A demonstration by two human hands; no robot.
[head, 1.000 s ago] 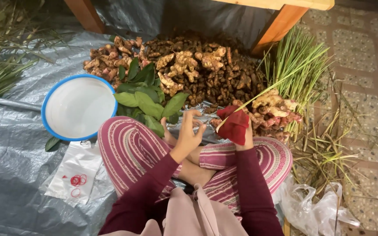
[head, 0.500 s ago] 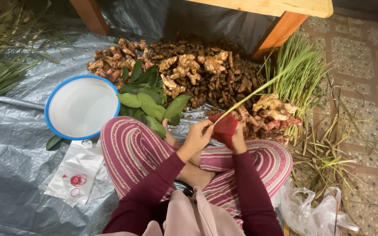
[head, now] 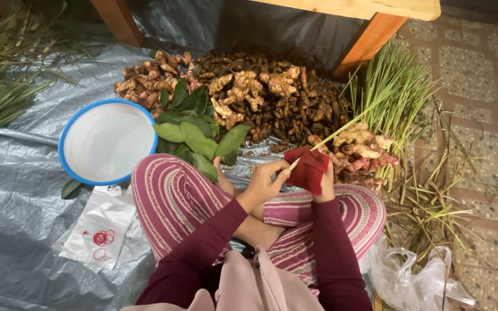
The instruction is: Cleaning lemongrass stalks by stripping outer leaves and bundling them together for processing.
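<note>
A person sits cross-legged on the grey plastic sheet (head: 24, 230), just in front of the big pile of roots (head: 260, 98). A second ago the left hand (head: 266, 183) was open and empty; now its fingers pinch the pale end of a long green stalk (head: 341, 129). The stalk reaches from her lap up over the pile's right side. The right hand (head: 318, 178) sits beside it with its fingers curled around a red cloth (head: 306, 167). A blue-rimmed bowl (head: 70, 135) sits left of the pile.
</note>
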